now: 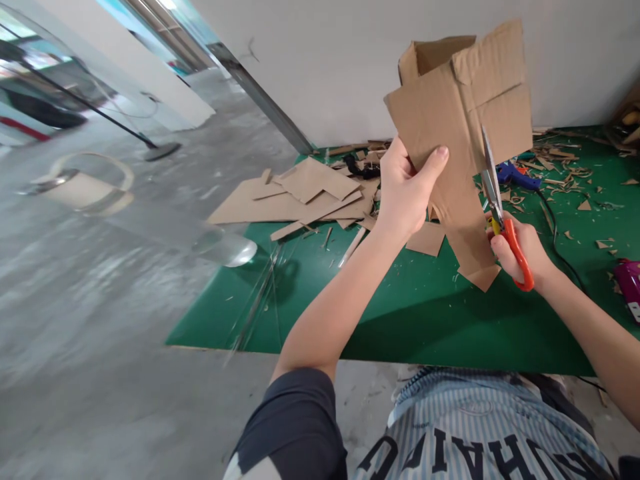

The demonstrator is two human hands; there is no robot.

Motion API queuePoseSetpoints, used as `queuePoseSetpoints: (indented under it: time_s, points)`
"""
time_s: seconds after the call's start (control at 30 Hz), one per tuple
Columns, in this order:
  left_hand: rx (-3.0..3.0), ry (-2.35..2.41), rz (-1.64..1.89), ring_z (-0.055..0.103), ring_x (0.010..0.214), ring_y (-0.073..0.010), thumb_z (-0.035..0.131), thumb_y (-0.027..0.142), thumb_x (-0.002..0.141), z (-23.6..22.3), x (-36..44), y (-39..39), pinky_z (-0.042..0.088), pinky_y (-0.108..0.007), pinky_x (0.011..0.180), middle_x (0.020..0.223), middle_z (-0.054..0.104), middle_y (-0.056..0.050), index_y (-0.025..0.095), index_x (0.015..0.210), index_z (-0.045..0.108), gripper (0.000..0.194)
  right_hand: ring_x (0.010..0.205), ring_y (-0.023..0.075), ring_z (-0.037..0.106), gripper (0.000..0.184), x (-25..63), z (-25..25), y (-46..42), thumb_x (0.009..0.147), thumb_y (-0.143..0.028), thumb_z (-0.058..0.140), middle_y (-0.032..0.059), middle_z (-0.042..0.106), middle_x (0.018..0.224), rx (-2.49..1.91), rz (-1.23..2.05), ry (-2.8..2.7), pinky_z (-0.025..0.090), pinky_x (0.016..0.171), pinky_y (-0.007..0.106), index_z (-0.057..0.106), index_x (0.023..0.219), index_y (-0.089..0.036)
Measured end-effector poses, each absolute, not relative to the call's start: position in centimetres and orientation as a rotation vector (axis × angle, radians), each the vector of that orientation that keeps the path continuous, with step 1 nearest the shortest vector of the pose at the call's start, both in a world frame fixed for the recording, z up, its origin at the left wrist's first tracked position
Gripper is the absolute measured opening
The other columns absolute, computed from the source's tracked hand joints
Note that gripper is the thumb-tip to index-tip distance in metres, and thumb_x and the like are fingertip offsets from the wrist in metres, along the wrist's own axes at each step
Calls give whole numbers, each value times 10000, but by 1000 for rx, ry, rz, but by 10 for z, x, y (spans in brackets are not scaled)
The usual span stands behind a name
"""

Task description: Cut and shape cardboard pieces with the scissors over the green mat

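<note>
Above the green table, my left hand point(407, 187) grips a folded piece of brown cardboard point(440, 120), thumb pressed on its near face. The cardboard has flaps sticking up and a long strip hanging down. My right hand point(520, 243) is closed round the orange handles of a pair of scissors point(515, 257). The blades point upward and lie against the cardboard's right part, at the edge beside a crease. Part of the lower blade is behind the cardboard, so I cannot tell how far it reaches in.
Cardboard offcuts point(320, 187) lie piled at the table's back left. A blue glue gun point(520, 175) with a black cord sits behind my right hand, among small scraps. A purple object point(629, 287) is at the right edge. The green table's point(220, 313) front edge runs before me.
</note>
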State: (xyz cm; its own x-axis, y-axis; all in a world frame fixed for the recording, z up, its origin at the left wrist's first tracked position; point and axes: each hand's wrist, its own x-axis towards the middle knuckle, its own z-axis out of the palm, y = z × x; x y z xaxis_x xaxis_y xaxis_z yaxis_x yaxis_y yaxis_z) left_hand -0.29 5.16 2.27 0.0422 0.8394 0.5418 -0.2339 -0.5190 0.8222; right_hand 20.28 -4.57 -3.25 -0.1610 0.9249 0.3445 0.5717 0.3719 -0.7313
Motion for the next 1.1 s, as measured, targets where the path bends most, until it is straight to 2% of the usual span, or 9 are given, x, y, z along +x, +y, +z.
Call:
queuePoseSetpoints:
  time_s: [0.23,0.4,0.63,0.8,0.97,1.1]
  points:
    - [1470,645,1590,693,1204,-244,878,566,750,19,-1,53,536,-444,1097,1056,744,4,273,1021,652,459,503,197,602,632,203,-37,-45,977,-764,331,19,619,591,-1429,462,-1777,472,559,351,634,977,-211]
    - [1472,634,1577,705,1199,-227,846,527,805,21,-1,51,557,-420,1077,1067,753,14,282,1022,640,387,518,204,613,619,202,-37,-47,974,-759,345,32,638,608,-1426,411,-1765,481,570,358,636,939,-214]
    - [1450,659,1551,690,1225,-239,846,447,826,19,4,48,529,-437,1104,1056,752,-4,262,1041,648,346,494,202,609,622,202,-35,-49,938,-760,383,1,614,565,-1335,483,-1805,471,536,353,645,1046,-206]
    - [1424,649,1531,685,1226,-231,835,378,848,21,5,44,519,-439,1114,1033,748,5,275,1083,659,311,475,192,594,589,203,-37,-47,968,-742,382,5,621,561,-1435,409,-1744,469,529,344,650,988,-218]
    - [1443,659,1528,675,1241,-244,840,435,837,22,5,42,525,-444,1108,1053,748,-9,270,1091,658,353,489,210,611,594,203,-37,-47,974,-752,373,28,631,560,-1448,312,-1748,470,519,347,638,909,-225]
    - [1468,640,1555,687,1219,-249,856,521,801,22,5,44,529,-455,1104,1049,737,-4,270,1073,658,420,480,221,602,592,202,-34,-47,957,-753,390,33,628,561,-1448,241,-1765,480,514,358,652,926,-223]
